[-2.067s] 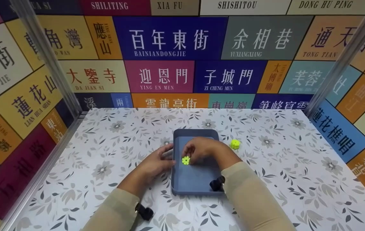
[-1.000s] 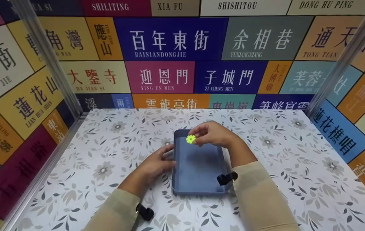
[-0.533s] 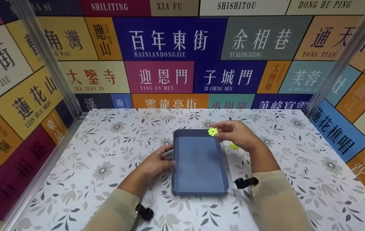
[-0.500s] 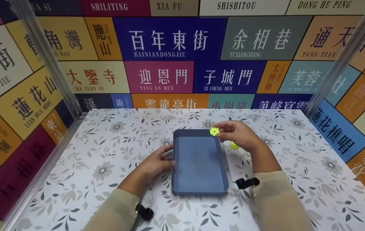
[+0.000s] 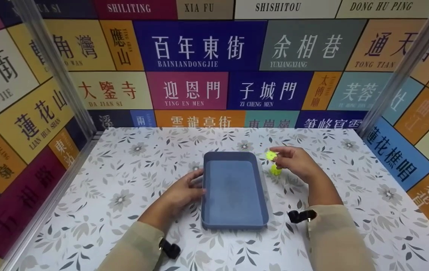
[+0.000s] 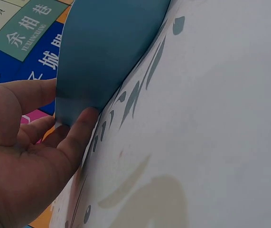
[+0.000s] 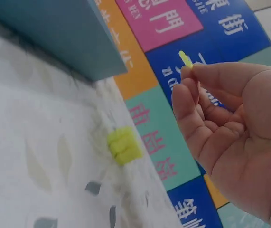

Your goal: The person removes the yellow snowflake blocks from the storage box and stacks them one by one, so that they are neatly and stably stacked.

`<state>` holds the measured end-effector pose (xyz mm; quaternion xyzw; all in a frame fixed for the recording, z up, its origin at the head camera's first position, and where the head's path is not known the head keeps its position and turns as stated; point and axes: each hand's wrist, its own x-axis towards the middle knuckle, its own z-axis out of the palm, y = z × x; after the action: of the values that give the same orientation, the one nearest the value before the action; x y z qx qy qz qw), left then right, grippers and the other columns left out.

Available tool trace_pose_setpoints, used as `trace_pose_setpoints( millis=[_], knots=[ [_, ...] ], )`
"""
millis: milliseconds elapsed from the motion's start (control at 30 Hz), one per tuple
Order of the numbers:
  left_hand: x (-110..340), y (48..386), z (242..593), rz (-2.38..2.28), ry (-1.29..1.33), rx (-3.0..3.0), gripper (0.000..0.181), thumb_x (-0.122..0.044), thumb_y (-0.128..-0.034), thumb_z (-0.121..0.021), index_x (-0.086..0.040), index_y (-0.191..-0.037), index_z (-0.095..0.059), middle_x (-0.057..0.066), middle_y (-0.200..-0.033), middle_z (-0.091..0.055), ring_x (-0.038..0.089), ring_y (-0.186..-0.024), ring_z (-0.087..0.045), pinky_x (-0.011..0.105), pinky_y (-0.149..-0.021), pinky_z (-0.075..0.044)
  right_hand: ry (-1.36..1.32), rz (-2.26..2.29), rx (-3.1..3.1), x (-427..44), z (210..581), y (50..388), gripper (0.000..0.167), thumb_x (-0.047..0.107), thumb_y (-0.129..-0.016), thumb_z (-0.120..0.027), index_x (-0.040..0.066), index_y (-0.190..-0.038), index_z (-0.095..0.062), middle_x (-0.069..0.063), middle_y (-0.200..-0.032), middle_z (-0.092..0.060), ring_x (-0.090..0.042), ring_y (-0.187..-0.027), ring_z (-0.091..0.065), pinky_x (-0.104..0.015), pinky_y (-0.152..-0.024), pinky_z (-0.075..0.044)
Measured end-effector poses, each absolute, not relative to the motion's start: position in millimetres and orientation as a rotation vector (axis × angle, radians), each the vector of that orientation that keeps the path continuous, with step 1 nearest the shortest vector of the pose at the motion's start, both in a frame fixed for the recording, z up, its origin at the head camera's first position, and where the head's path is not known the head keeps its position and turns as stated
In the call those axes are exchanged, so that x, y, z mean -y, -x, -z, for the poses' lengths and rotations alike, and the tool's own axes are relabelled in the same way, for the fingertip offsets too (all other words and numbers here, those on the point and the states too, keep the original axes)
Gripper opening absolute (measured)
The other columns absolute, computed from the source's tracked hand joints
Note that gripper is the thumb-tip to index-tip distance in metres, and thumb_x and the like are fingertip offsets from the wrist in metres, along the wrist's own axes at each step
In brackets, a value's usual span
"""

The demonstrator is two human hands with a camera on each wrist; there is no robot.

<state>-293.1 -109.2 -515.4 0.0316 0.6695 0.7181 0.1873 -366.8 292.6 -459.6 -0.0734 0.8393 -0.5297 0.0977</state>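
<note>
My right hand (image 5: pixel 295 162) pinches a thin, notched yellow-green snowflake disc (image 5: pixel 271 155) between thumb and index finger, above the table right of the tray. Seen edge-on in the right wrist view, the disc (image 7: pixel 185 59) stands out past the fingertips. Just below it on the table sits a small yellow-green stack of discs (image 5: pixel 275 170), blurred in the right wrist view. A blue-grey rectangular tray (image 5: pixel 235 224) lies in the middle with a bare floor. My left hand (image 5: pixel 180 194) touches the tray's left wall with fairly straight fingers; its fingertips rest against the outside in the left wrist view.
The table (image 5: pixel 131 233) has a white cloth with grey flowers and leaves. Panels with Chinese place names (image 5: pixel 203 45) surround it at the back and sides, with clear corner posts (image 5: pixel 63 75). A black wrist camera (image 5: pixel 301 215) is on each sleeve.
My right hand has lifted the disc from inside the tray and carried it right, past the tray's edge, to just above the stack. The left hand and tray have stayed put.
</note>
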Motion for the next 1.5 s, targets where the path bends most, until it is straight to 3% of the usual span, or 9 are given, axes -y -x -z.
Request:
trace_pose_setpoints(
  millis=[167,333,667,1033,1500],
  knots=[
    [110,293,516,-2.027,-0.086,-1.872,0.084,0.007,-0.0924,-0.070,-0.016,-0.167,-0.038,0.022,-0.168,-0.044,0.036,-0.144,-0.058,0.038,-0.108,-0.060,0.155,1.531,-2.485,-301,469,370,0.048,0.018,-0.107,-0.064,0.011,-0.154,-0.058,-0.015,-0.131,-0.071,-0.022,-0.107,-0.069,-0.030,-0.095,-0.062],
    [110,293,516,-2.026,-0.091,-1.877,0.084,0.007,-0.0922,-0.071,-0.017,-0.167,-0.039,0.021,-0.168,-0.044,0.036,-0.144,-0.059,0.038,-0.109,-0.059,0.108,1.487,-2.486,-309,474,370,0.052,0.019,-0.106,-0.067,0.009,-0.156,-0.055,-0.017,-0.133,-0.071,-0.019,-0.104,-0.071,-0.035,-0.097,-0.063],
    [110,294,516,-2.006,-0.083,-1.904,0.084,0.004,-0.0919,-0.073,-0.020,-0.166,-0.041,0.019,-0.168,-0.045,0.036,-0.146,-0.057,0.039,-0.112,-0.057,0.034,1.422,-2.415,-320,481,372,0.054,0.019,-0.105,-0.066,0.012,-0.157,-0.054,-0.007,-0.102,-0.071,-0.019,-0.087,-0.066,-0.035,-0.084,-0.060],
    [109,293,514,-2.027,-0.126,-1.883,0.085,0.008,-0.0925,-0.069,-0.014,-0.167,-0.037,0.022,-0.169,-0.043,0.038,-0.146,-0.057,0.040,-0.112,-0.058,0.056,1.445,-2.326,-323,493,375,0.057,0.015,-0.106,-0.062,0.009,-0.161,-0.047,-0.007,-0.093,-0.072,-0.016,-0.075,-0.064,-0.029,-0.068,-0.055],
    [110,293,514,-2.029,-0.143,-1.888,0.084,0.007,-0.0930,-0.070,-0.015,-0.167,-0.037,0.024,-0.168,-0.042,0.040,-0.148,-0.055,0.041,-0.113,-0.057,0.047,1.483,-2.297,-324,491,377,0.058,0.016,-0.108,-0.062,0.006,-0.162,-0.044,-0.006,-0.094,-0.072,-0.015,-0.076,-0.066,-0.032,-0.072,-0.060]
  ],
)
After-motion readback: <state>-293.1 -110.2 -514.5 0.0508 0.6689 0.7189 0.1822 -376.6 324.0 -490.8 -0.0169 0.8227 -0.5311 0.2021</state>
